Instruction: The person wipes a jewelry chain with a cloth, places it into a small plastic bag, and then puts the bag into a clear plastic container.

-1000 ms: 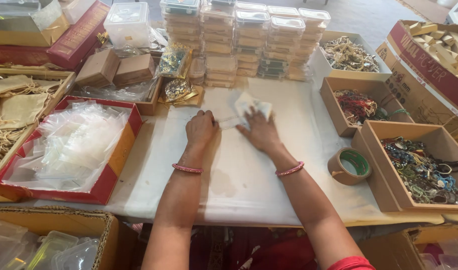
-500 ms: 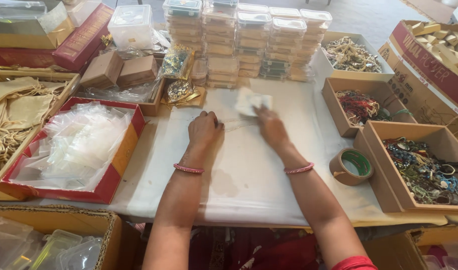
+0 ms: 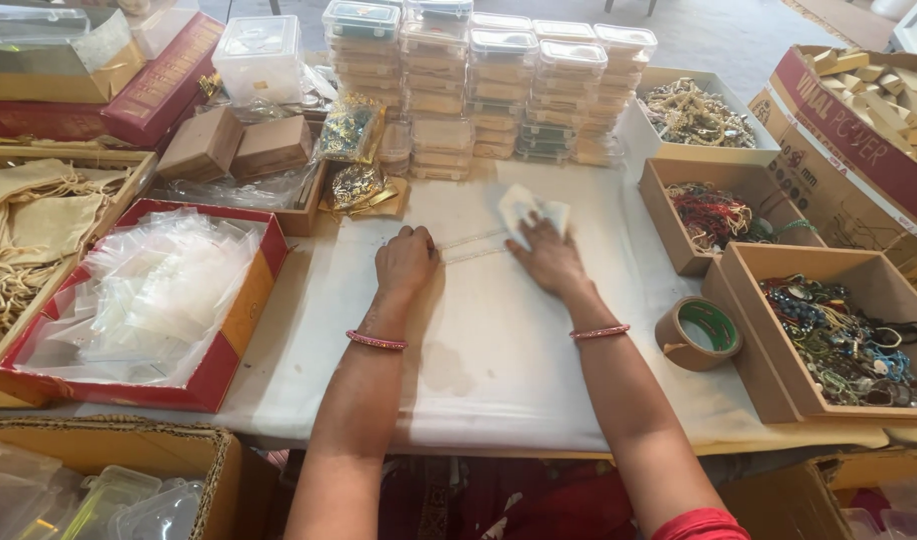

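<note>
My left hand (image 3: pixel 407 262) rests on the white cloth (image 3: pixel 499 370) with its fingers curled over the left end of a thin pale strand (image 3: pixel 471 246). The strand runs across the cloth to my right hand (image 3: pixel 552 258). That hand lies palm down, its fingers pressing on a small white packet (image 3: pixel 524 203). Both wrists wear a thin red bangle. A stack of clear lidded boxes (image 3: pixel 479 80) stands just beyond both hands.
A red tray of clear plastic bags (image 3: pixel 139 300) sits at the left, with beige pouches (image 3: pixel 24 215) beyond it. On the right are a tape roll (image 3: pixel 701 333) and cardboard boxes of beaded threads (image 3: pixel 839 335) (image 3: pixel 714 212). Small brown boxes (image 3: pixel 237 148) lie at the back left.
My right hand has slid to the right with the white packet, away from my left hand. The thin strand now lies stretched between the two hands.
</note>
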